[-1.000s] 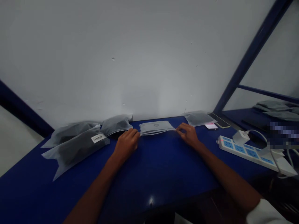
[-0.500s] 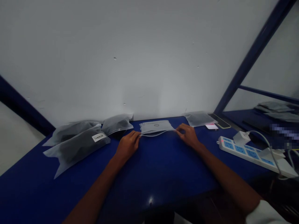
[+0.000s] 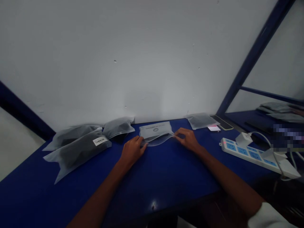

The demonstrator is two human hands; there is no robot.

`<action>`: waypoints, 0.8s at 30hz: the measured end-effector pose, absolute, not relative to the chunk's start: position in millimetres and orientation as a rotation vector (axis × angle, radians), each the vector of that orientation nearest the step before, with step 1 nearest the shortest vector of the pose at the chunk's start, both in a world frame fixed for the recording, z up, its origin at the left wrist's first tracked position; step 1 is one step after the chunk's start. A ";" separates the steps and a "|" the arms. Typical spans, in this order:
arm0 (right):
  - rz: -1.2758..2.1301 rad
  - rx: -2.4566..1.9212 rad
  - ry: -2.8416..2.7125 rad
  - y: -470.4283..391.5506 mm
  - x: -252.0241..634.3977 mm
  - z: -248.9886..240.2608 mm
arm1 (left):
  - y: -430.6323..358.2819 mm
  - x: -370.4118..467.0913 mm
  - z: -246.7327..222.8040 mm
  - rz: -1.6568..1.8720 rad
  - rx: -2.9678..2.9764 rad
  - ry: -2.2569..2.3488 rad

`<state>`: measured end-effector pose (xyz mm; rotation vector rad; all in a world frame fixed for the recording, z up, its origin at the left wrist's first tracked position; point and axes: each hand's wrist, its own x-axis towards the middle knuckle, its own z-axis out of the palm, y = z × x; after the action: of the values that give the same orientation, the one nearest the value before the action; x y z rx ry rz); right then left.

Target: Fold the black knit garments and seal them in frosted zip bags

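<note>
A frosted plastic bag (image 3: 155, 129) with printed lettering and a round logo lies flat on the blue table (image 3: 152, 177), near the wall. Its near edge gapes in a curved opening. My left hand (image 3: 132, 150) pinches the left corner of that edge between thumb and fingers. At the right corner, my right hand (image 3: 187, 138) holds the edge in a pinch. Whatever may be inside the bag cannot be made out.
Filled frosted bags, one with a barcode label (image 3: 100, 141), lie at the left. Back right are a flat frosted bag (image 3: 201, 121), a pink-white card (image 3: 214, 128) and a phone (image 3: 222, 123). A power strip (image 3: 249, 154) with plugs and cables sits at the right.
The bag's near edge has come slightly toward me and its opening gapes wider. My right hand has shifted a little left, and more of the printed face shows.
</note>
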<state>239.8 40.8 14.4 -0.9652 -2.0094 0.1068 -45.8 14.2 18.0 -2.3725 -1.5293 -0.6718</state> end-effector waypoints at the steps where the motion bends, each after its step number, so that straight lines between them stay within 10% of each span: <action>1: 0.119 -0.949 -2.021 40.3 239.5 14.7 | 13.1 -44.1 19.9 -0.605 -2.356 -1.558; 24: -0.074 -1.030 -2.561 -4.8 178.9 20.8 | -5.9 -12.1 21.6 -0.887 -2.313 -1.081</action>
<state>178.9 -4.8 20.8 -1.0298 -2.5609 -0.0742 -12.1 -5.9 21.6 -2.3135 -1.0812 -0.8874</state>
